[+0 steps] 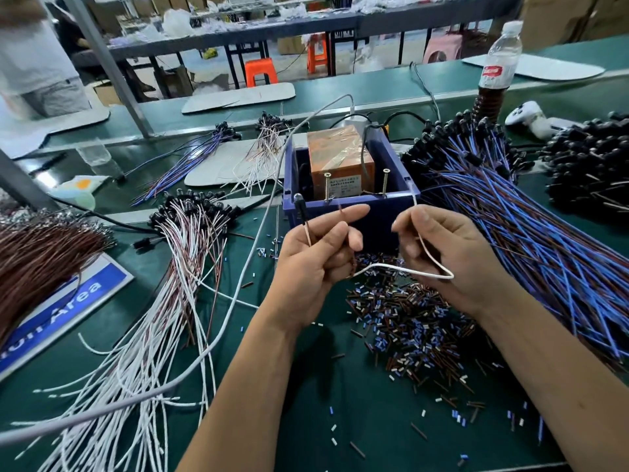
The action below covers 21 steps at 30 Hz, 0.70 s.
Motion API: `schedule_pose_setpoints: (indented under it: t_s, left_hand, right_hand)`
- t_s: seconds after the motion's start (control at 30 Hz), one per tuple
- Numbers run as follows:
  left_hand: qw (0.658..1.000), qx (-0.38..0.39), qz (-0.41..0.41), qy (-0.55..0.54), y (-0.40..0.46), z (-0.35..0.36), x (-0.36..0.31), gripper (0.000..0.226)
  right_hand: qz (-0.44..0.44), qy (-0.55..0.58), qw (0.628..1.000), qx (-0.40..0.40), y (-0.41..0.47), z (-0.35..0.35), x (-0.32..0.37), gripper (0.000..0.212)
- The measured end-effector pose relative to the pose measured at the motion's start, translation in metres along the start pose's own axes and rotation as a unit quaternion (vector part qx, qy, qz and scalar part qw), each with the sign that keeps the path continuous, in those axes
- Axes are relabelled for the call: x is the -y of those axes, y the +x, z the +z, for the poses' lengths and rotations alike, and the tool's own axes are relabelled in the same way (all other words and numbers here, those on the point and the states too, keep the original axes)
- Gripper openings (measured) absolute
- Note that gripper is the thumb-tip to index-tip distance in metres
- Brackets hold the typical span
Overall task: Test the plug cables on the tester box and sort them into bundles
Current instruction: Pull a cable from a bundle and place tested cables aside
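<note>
One plug cable (pixel 401 269) with a white and a brown wire runs between my two hands in front of the blue tester box (pixel 377 212). My left hand (pixel 315 257) grips the brown wire just below its black plug (pixel 300 205), with the index finger pointing at the box. My right hand (pixel 442 247) pinches the white wire, whose stripped tip rises beside the right screw (pixel 385 181). A second screw (pixel 327 185) stands on the box's front rim. An orange unit (pixel 337 158) sits inside the box.
A white-and-brown cable bundle (pixel 177 267) fans out at left. Blue-and-brown cables (pixel 510 226) pile up at right. Cut insulation bits (pixel 401 321) litter the green mat. A water bottle (pixel 498 63) stands at the back right, and a grey cord (pixel 238 301) crosses the table.
</note>
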<state>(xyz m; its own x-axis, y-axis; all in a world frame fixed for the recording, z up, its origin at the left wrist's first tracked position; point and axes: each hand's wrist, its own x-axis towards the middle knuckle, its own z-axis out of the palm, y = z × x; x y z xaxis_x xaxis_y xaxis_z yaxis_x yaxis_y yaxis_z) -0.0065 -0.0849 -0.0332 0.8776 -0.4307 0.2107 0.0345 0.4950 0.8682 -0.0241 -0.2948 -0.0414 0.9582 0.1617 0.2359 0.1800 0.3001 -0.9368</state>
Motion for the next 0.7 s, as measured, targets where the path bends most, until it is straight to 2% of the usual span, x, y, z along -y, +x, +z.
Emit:
schedule_pose_setpoints:
  t_s: [0.1, 0.2, 0.3, 0.43, 0.53, 0.7]
  left_hand:
    - [0.998, -0.044, 0.036, 0.032, 0.0, 0.001, -0.003, 0.021]
    - [0.993, -0.069, 0.08, 0.061, -0.002, 0.004, -0.005, 0.005]
    - [0.975, -0.152, 0.128, 0.104, -0.002, 0.005, -0.005, 0.01]
    - [0.923, -0.282, 0.175, 0.194, 0.001, 0.005, 0.004, 0.015]
    - [0.897, -0.314, 0.196, 0.243, 0.003, 0.005, 0.009, 0.015]
    - [0.883, -0.333, 0.182, 0.275, 0.006, 0.004, 0.011, 0.017]
  right_hand:
    - [-0.027, -0.049, 0.994, -0.09, 0.003, 0.004, -0.004, 0.034]
    - [-0.054, -0.101, 0.985, -0.132, 0.004, 0.009, -0.004, 0.041]
    - [-0.056, -0.134, 0.98, -0.136, 0.004, 0.016, -0.002, 0.043]
    - [-0.038, -0.157, 0.978, -0.131, 0.006, 0.025, -0.005, 0.046]
    - [-0.027, -0.167, 0.976, -0.135, 0.009, 0.027, -0.008, 0.047]
    - [-0.04, -0.173, 0.975, -0.131, 0.008, 0.029, -0.009, 0.046]
